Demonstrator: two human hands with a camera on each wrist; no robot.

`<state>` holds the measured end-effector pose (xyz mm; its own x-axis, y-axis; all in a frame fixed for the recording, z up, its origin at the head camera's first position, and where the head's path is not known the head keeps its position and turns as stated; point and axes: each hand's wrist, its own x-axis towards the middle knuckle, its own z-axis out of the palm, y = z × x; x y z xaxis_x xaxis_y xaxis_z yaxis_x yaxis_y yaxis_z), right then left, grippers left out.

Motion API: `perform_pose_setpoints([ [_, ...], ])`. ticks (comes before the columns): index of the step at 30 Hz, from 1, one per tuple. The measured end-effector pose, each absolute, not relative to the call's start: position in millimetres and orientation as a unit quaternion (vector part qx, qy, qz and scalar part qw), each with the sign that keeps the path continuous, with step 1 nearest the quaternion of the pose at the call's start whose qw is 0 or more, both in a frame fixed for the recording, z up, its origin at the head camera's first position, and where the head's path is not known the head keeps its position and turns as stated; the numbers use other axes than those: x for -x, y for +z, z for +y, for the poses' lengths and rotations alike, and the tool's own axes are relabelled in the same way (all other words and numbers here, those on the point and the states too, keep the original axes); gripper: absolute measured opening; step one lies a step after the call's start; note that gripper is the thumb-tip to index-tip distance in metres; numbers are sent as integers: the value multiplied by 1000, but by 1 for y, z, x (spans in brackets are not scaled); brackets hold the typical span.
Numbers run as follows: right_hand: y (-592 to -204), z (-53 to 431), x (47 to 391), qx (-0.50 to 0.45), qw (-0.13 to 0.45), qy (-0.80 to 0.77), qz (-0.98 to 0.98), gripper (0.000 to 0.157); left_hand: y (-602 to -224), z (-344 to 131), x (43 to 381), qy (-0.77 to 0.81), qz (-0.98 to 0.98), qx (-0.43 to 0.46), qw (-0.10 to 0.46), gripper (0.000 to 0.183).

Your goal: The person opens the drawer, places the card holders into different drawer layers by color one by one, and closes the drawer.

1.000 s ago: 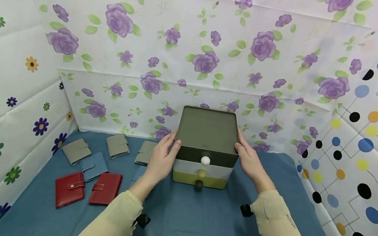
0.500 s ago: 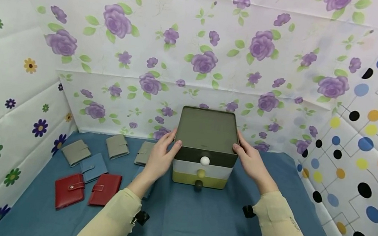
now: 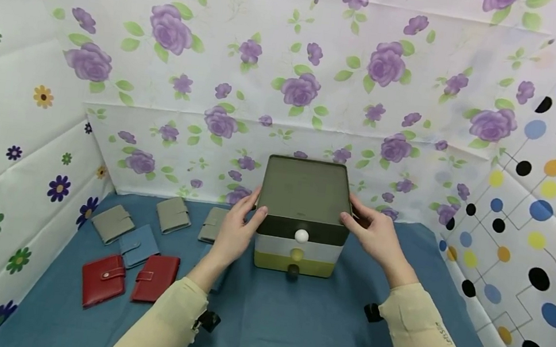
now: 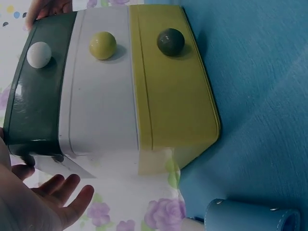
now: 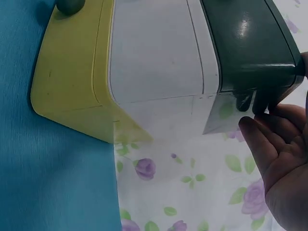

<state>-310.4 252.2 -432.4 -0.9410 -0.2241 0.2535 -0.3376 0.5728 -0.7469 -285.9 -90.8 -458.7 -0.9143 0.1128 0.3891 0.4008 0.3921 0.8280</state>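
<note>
A small drawer box (image 3: 307, 191) stands upright on the blue cloth, drawers shut. Its top tier is dark green with a white knob (image 3: 301, 236), the middle white with a yellow knob (image 4: 103, 45), the bottom yellow with a dark knob (image 5: 70, 5). My left hand (image 3: 234, 234) touches the box's left side near the top, thumb at the front corner; its other fingers spread loosely in the left wrist view. Opposite it, my right hand (image 3: 379, 241) touches the right side, thumb on the top edge, fingers fairly straight against the dark tier.
Left of the box lie two red wallets (image 3: 103, 281), a blue wallet (image 3: 139, 246) and several grey wallets (image 3: 172, 215). Another blue wallet (image 4: 250, 216) lies partly hidden behind my left forearm. A floral sheet (image 3: 296, 106) hangs close behind the box.
My right hand has shifted slightly outward, its thumb sliding left along the top edge and its wrist moving right. The left hand and the box have hardly moved.
</note>
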Motion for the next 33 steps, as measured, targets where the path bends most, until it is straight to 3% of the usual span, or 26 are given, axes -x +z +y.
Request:
perform_pose_setpoints([
  [19, -437, 253, 312, -136, 37, 481, -866, 68, -462, -94, 261, -549, -792, 189, 188, 64],
  [28, -436, 252, 311, -136, 34, 485, -863, 67, -468, -91, 247, -562, -766, 192, 247, 43],
  [33, -438, 252, 311, -135, 32, 497, -857, 67, -471, -86, 241, -562, -764, 191, 254, 26],
])
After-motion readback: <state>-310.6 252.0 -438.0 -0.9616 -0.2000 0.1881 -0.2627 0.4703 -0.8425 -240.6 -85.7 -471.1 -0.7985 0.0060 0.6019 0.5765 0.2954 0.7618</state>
